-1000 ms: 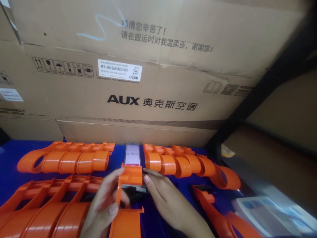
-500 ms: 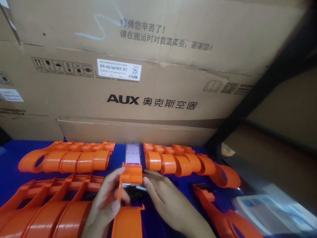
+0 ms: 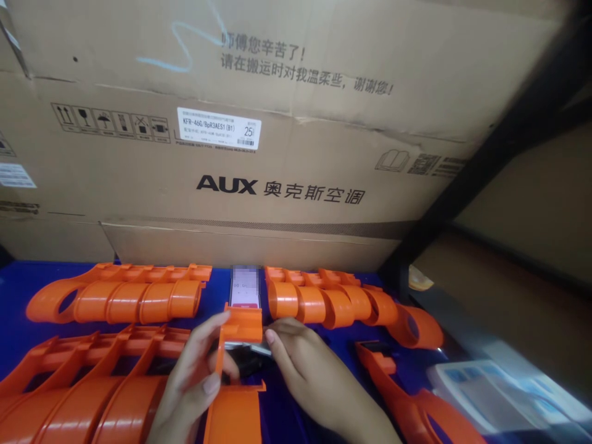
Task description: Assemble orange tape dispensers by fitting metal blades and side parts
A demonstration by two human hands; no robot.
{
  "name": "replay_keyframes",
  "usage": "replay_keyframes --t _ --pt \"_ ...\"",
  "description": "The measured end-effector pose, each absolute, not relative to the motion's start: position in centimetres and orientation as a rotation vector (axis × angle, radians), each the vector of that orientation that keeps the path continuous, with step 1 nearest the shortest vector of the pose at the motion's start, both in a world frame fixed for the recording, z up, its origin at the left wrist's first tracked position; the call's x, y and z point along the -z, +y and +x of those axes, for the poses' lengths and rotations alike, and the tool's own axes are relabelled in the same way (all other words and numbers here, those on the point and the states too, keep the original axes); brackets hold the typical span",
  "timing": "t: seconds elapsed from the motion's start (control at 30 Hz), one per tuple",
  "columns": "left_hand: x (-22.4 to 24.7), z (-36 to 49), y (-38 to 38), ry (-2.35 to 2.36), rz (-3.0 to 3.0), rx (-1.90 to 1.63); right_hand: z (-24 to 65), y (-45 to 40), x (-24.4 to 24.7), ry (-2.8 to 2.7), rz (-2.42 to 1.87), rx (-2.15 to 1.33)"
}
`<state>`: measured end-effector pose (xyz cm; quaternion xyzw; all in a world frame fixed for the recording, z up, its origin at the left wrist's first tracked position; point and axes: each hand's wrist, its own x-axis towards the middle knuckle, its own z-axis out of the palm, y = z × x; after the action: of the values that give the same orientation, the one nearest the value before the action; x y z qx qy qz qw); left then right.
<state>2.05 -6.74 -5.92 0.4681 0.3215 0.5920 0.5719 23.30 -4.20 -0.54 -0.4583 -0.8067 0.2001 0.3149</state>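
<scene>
In the head view, my left hand grips an orange plastic part by its left side, thumb and fingers around its thin edge. The part has a ribbed block at its top and a broad curved band below. My right hand is closed at the block's right edge, thumb against curled fingers; what it holds, if anything, is hidden. Under the block, a silvery metal strip and a black object show partly between my hands; I cannot tell their kind.
Similar orange parts stand in rows at back left, front left and back right. Another lies at right, near a white-and-blue box. A phone leans before a large carton. The surface is blue.
The view has shifted slightly, so everything appears a little further left. Both hands and the orange part keep nearly the same pose.
</scene>
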Motion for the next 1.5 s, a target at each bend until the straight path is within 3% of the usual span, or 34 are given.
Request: replay_keyframes --t 0.4,0.93,1.5 --pt "5.9 2.2 -6.9 0.737 1.017 -1.364 23.6 -3.5 0.6 -2.212 -1.244 -0.561" --pt "5.7 2.5 -7.1 0.762 1.008 -1.351 23.7 -3.7 1.4 -1.415 -1.1 -0.711" --pt "4.6 2.6 -7.2 0.782 0.964 -1.326 23.7 -3.4 1.1 -1.353 -1.053 -0.817"
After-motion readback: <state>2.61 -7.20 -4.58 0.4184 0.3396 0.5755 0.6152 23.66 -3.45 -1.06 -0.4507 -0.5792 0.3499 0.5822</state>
